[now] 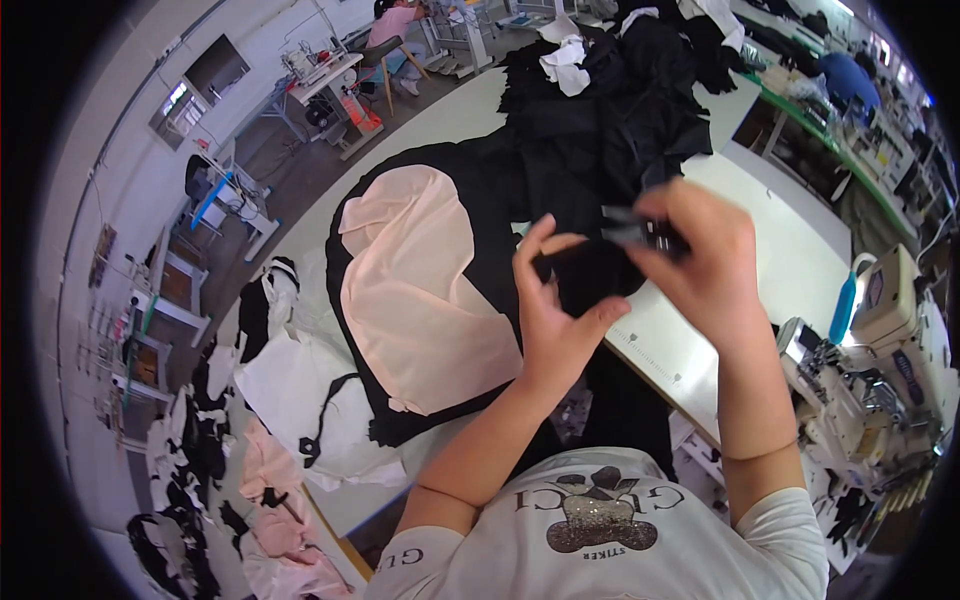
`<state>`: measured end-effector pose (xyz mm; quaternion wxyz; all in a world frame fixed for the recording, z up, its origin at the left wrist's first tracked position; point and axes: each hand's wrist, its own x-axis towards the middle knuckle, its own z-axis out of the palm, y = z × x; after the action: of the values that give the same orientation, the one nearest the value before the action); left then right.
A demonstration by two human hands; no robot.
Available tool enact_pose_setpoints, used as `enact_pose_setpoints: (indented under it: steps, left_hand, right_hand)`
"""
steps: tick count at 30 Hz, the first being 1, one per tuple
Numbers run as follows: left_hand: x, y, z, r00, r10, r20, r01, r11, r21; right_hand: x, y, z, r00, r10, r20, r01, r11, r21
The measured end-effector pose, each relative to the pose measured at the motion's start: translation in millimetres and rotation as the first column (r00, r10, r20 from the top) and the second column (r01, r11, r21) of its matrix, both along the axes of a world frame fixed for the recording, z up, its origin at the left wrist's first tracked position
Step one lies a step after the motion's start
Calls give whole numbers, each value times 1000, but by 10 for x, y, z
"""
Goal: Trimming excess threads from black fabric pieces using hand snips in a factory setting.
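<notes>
Both hands (640, 285) on black fabric piece (590, 275)

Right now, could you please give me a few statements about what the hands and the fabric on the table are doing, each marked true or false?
1. Both hands are raised together over the table, on a piece of black fabric. True.
2. The left hand lies flat on the pale pink fabric. False: it is lifted, fingers spread, at the black piece.
3. The right hand pinches a small dark part at the top of the black piece. True.
4. The pale pink fabric lies to the person's right of the hands. False: it lies to their left, on black cloth.
5. A heap of black fabric lies farther along the white table. True.
</notes>
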<state>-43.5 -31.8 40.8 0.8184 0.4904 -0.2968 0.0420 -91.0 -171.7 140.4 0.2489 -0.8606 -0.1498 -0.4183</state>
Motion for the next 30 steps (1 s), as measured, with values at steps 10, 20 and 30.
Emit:
enact_pose_setpoints:
  steps: [10,20,30]
  left_hand:
    - [765,-434,361,593,563,576,-780,580,236]
    - [1187,-396,190,626,487,609,-770,513,381]
    - [1956,-5,712,372,482,793,-921,296,253]
  right_hand:
    - [429,-79,1007,937,-326,128,341,767,-544]
    - [221,-694,1533,901,-376,218,360,927,109]
    - [-163,-1553,1581,764,-185,619,-58,935,351]
